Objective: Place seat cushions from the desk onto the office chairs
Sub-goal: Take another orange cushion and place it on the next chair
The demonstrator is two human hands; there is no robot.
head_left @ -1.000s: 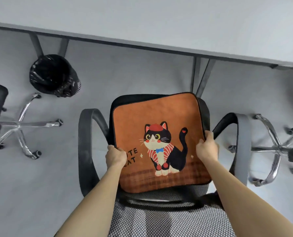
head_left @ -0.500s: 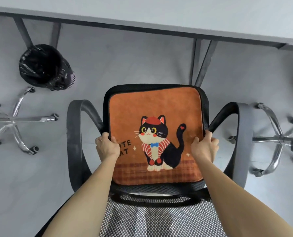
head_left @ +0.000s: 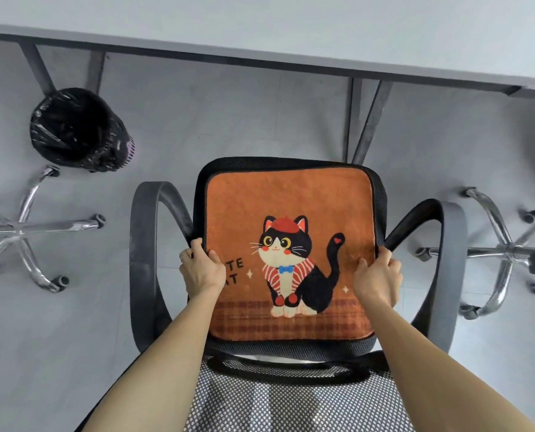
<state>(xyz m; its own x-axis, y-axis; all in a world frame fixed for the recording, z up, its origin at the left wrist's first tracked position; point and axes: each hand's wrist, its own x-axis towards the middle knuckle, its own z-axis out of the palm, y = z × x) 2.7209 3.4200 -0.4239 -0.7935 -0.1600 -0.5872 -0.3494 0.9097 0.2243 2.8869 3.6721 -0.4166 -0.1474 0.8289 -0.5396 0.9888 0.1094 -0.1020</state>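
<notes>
Grey floor (head_left: 260, 120) all round, with the pale desk (head_left: 291, 26) running along the top of the frame and its slanted legs coming down at upper left and upper centre-right. Black-lined bin (head_left: 79, 129) at upper left; chrome bases of two more chairs at the far left (head_left: 26, 229) and far right (head_left: 503, 251) edges. Centre frame: black office chair (head_left: 291, 165) with looping armrests on both sides, viewed from behind and above its mesh backrest at the bottom edge. Orange cushion (head_left: 291, 207) lying flat on the seat, nearly filling it, a rim of black seat showing at the far and side edges. Left hand (head_left: 202, 269) curled around the cushion's left edge, thumb on top, fingers tucked under; right hand (head_left: 376, 275) pinching the right edge likewise. Held at the two sides and about mid-depth, probably to square the cushion on the seat and nudge it between the armrests without creasing it. Roughly square, so no marked long axis; edges parallel to the seat edges. Printed cat upright toward the top of the frame, feet toward the backrest, plaid band nearest the backrest. Placement on this chair seemingly all but finished, only release remaining.
</notes>
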